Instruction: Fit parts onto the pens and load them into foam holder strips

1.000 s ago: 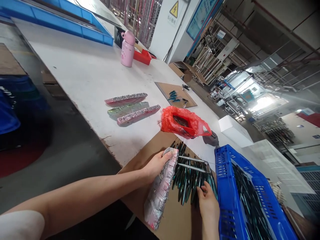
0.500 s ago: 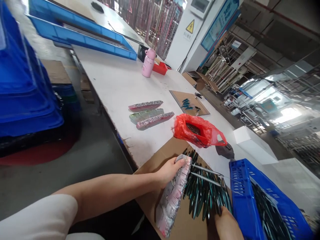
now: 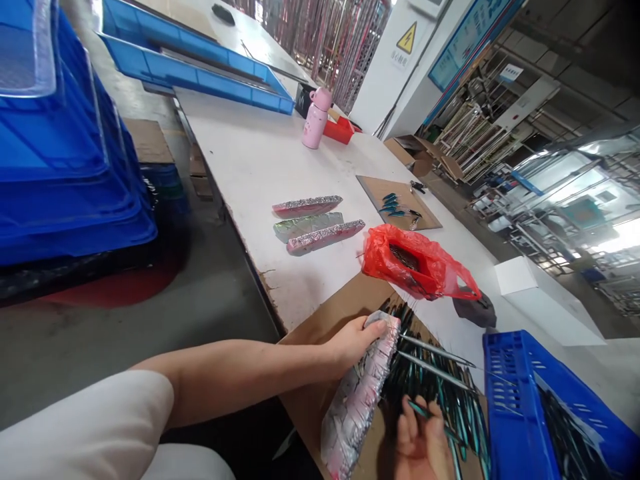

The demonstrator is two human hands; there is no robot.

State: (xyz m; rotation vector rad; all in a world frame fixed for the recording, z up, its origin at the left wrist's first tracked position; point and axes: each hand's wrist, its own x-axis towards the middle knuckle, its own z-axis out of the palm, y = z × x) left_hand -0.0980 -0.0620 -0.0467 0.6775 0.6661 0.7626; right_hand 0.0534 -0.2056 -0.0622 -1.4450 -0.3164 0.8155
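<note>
My left hand (image 3: 357, 343) is closed round the upper end of a long foil-wrapped block (image 3: 356, 407), silvery and pink, held tilted over a cardboard sheet (image 3: 320, 320). Two thin metal rods (image 3: 437, 367) stick out to the right from beside its upper end. Under and right of the block, many slim dark-green shiny pieces (image 3: 463, 413) lie in a dense row. Low in the view, my right hand (image 3: 423, 437) is turned palm up, its fingers curled at one slim teal piece (image 3: 419, 408) that it pinches.
A red plastic bag (image 3: 415, 260) lies beyond the cardboard, with three foil-wrapped blocks (image 3: 325, 237) to its left. At right stands a blue crate (image 3: 525, 400) of dark pieces. Further back are a pink bottle (image 3: 316, 123) and a board (image 3: 373, 190) with teal pieces.
My right hand has moved left and turned palm up, now with a slim teal piece at its fingers. My left hand keeps its hold on the block. The view has shifted slightly.
</note>
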